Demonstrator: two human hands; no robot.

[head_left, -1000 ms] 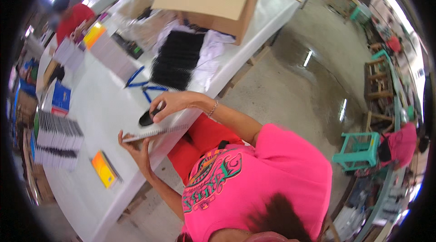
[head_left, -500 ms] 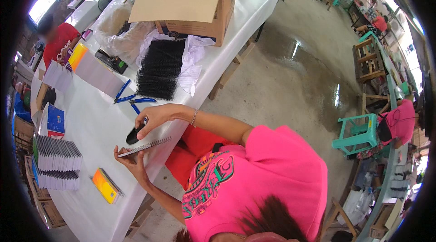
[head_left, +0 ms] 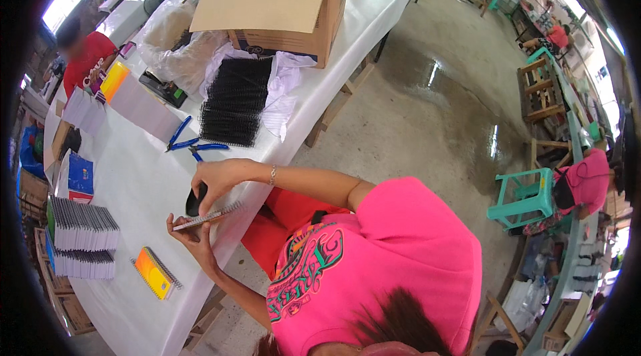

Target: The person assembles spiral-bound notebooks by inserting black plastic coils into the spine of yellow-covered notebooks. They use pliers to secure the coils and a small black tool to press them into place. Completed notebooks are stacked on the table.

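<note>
My left hand [head_left: 195, 242] is closed around a small spiral-bound notebook [head_left: 217, 216], held edge-up near the table's edge with its coil on top. Just above it is my right hand [head_left: 219, 179], a bracelet at the wrist. Its fingers are bent in a pinch, their tips down at the coil; whatever is between them is hidden. A black rounded object [head_left: 193, 202] shows beside those fingers, its kind unclear. Another spiral notebook [head_left: 155, 273], with a yellow and orange cover, lies flat to the left. Blue-handled pliers [head_left: 210, 147] rest beyond my right hand, beside a second blue-handled pair [head_left: 179, 135].
Black plastic coils [head_left: 237, 99] lie on white wrapping before an open cardboard box [head_left: 287, 29]. Stacked spiral notebooks [head_left: 85, 236] stand at the left, and a long paper stack [head_left: 143, 109] lies farther back. A person in red [head_left: 90, 59] sits across the white table [head_left: 133, 182].
My right hand has shifted down and left, bringing its fingertips to the coil. The notebook has tilted slightly and moved a little left. The pliers and stacks stay put.
</note>
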